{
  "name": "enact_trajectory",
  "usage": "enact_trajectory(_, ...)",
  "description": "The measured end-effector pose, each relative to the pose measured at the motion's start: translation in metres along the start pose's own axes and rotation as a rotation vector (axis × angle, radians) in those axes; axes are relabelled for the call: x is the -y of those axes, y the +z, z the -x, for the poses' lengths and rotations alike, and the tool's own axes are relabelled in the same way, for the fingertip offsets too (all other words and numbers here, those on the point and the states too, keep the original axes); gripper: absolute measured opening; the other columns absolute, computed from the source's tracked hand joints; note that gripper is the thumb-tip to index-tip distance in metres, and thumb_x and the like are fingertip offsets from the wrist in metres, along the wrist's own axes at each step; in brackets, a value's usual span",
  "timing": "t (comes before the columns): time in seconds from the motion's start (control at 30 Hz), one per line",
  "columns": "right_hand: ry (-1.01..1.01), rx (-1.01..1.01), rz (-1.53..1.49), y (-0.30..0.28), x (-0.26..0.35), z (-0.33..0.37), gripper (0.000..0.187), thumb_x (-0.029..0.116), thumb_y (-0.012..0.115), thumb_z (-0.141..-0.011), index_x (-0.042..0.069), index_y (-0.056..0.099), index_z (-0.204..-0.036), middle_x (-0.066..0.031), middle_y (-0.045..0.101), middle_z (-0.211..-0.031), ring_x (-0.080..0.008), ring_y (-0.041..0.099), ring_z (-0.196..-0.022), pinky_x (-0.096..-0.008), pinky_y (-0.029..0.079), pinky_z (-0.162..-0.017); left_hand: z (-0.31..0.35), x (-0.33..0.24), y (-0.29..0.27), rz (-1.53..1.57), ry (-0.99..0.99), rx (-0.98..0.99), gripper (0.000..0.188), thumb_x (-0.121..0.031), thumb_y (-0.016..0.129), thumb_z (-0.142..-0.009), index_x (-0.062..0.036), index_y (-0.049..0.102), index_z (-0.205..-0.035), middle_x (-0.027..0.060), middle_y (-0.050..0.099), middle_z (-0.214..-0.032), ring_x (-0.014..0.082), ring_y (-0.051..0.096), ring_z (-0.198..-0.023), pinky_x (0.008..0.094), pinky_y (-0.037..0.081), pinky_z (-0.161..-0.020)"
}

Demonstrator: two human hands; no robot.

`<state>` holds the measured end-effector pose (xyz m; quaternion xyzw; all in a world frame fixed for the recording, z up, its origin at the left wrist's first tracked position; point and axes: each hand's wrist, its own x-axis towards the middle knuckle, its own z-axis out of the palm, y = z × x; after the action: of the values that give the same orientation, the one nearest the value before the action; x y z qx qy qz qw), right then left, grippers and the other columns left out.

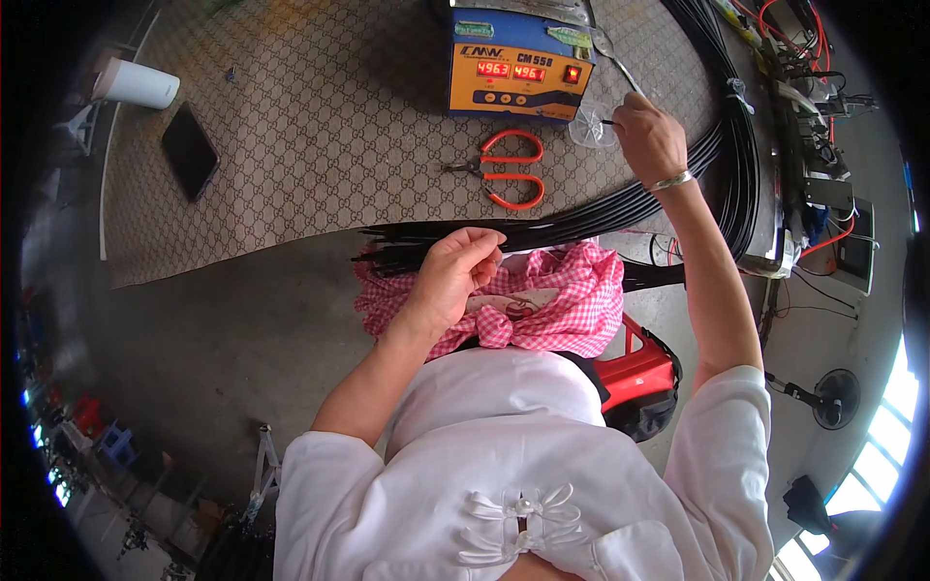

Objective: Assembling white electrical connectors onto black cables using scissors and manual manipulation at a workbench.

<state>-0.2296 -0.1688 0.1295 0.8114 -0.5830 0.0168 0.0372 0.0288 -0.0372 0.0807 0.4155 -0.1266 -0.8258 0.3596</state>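
Observation:
My right hand (651,140) is closed at the far edge of the bench, right of a blue and yellow box with red digital displays (516,73). A short thin black piece (608,122) sticks out of its fingers over a small clear plastic dish (587,128). Just beyond these fingers lies a metal spoon (618,64), its handle end meeting the hand. Over the near bench edge, my left hand (455,273) is closed in a pinch beside a bundle of black cables (581,223); whatever it pinches is hidden. Orange-handled scissors (504,170) lie on the patterned cloth.
The brown patterned tablecloth (291,145) carries a black phone (190,152) and a white cup (140,84) at left. More black cables (741,165) curve along the right side. Pink checked cloth (572,300) covers my lap, beside a red stool (635,373).

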Motion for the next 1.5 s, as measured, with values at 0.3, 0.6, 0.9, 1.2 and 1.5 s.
enact_trajectory(0.3,-0.006,-0.088,-0.076,-0.028,-0.002,0.000,0.007,0.012,0.054,-0.074,0.008,0.059,-0.072,-0.0051,0.053,-0.079,-0.0262,0.057,-0.071,-0.0358,0.046,-0.061,-0.003,0.001,-0.006,0.029,0.007,-0.008,0.014,-0.013,0.054,-0.085,-0.0014,0.056,-0.092,0.0007,0.054,-0.072,0.0063,0.048,-0.059,0.0193,0.038,-0.054)
enact_trajectory(0.6,-0.191,-0.362,-0.122,-0.088,0.011,-0.079,0.005,0.007,0.053,-0.074,0.006,0.058,-0.074,-0.0080,0.052,-0.078,-0.0300,0.055,-0.072,-0.0379,0.044,-0.062,-0.006,-0.001,-0.009,0.035,0.010,-0.028,0.012,-0.017,0.057,-0.084,-0.0056,0.058,-0.087,-0.0011,0.055,-0.072,0.0030,0.046,-0.056,0.0164,0.036,-0.054)
enact_trajectory(0.9,-0.229,-0.284,0.005,-0.069,0.017,-0.146,0.012,0.005,0.049,-0.071,0.009,0.060,-0.077,-0.0080,0.054,-0.082,-0.0298,0.057,-0.076,-0.0394,0.046,-0.065,-0.006,-0.002,-0.013,0.075,-0.036,-0.023,0.014,-0.015,0.053,-0.085,-0.0018,0.057,-0.089,0.0007,0.053,-0.073,0.0058,0.046,-0.058,0.0189,0.037,-0.053)
enact_trajectory(1.2,-0.262,-0.226,0.140,-0.069,0.025,-0.160,0.012,0.006,0.049,-0.072,0.009,0.059,-0.077,-0.0077,0.054,-0.082,-0.0279,0.057,-0.079,-0.0374,0.047,-0.068,-0.008,-0.001,-0.016,0.097,-0.071,-0.031,0.015,-0.014,0.054,-0.085,-0.0008,0.057,-0.089,0.0007,0.054,-0.072,0.0056,0.046,-0.058,0.0190,0.038,-0.054)
enact_trajectory(1.5,-0.309,-0.219,0.181,-0.071,0.028,-0.161,0.011,0.006,0.050,-0.071,0.009,0.059,-0.076,-0.0060,0.054,-0.082,-0.0261,0.058,-0.077,-0.0356,0.049,-0.067,-0.009,-0.002,-0.016,0.101,-0.072,-0.023,0.016,-0.014,0.054,-0.085,0.0005,0.057,-0.089,0.0007,0.054,-0.072,0.0056,0.047,-0.058,0.0190,0.038,-0.054)
